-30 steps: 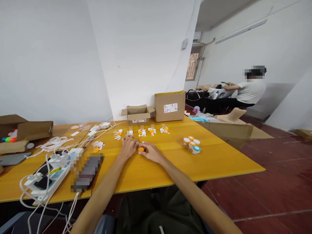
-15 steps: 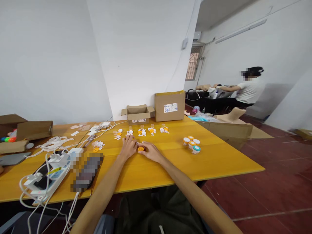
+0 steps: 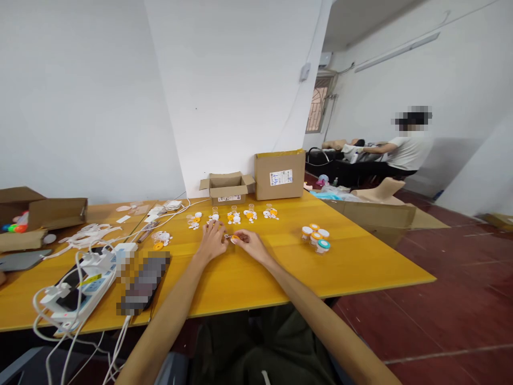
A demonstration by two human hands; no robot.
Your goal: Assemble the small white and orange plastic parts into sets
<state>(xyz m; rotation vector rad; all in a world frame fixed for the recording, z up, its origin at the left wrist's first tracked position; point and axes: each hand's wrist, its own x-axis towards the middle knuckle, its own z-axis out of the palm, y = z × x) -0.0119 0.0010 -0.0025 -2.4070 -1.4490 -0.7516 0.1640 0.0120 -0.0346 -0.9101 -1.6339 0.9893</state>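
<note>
My right hand (image 3: 250, 245) is closed in a pinch on a small orange-and-white screw lid (image 3: 233, 240), now held tilted. Just to its left, my left hand (image 3: 213, 239) rests low over the wooden table with its fingers spread and slightly bent. Some small pieces (image 3: 226, 236) lie between the two hands, too small to make out. Beyond the fingers stand small clear jars (image 3: 251, 207) in a row, with orange lids (image 3: 249, 215), white lids (image 3: 236, 219) and little white discs (image 3: 266, 215) beside them.
Several lidded jars (image 3: 315, 235) stand grouped on the right. Cardboard boxes (image 3: 279, 176) are at the back. A phone (image 3: 145, 283) and a power strip (image 3: 96, 286) with tangled cables lie on the left. Another person (image 3: 411, 152) sits working in the far right background.
My right hand has turned the orange lid from lying flat to a tilted position, showing its white side. My left hand has hardly moved.
</note>
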